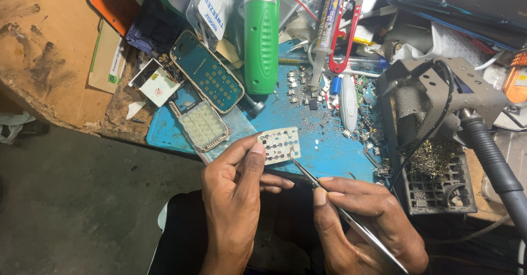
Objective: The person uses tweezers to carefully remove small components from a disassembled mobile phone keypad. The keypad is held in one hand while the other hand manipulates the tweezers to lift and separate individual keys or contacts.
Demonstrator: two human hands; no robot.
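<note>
A thin white keypad sheet (279,145) is pinched at its lower left corner between thumb and fingers of the left hand (236,198); rows of small dark square holes and grey round contact dots are seen across it, and it is held flat just above the near edge of the blue mat (324,149). Slim metal tweezers (343,212) are clamped in the grip of the right hand (365,220), their tip brought against the sheet's lower right edge (whether the tips are apart cannot be told).

Just left of the pinched corner a pale keypad frame (203,125) lies on the mat, and beyond it a teal circuit board (208,72). Straight beyond the sheet a green cylindrical tool (261,36) lies among scattered small parts, with a syringe (328,28) and a red-handled tool (346,44) beside it. To the right of the tweezers hand a grey soldering stand (439,110) with a black hose crowds the tabletop (49,50).
</note>
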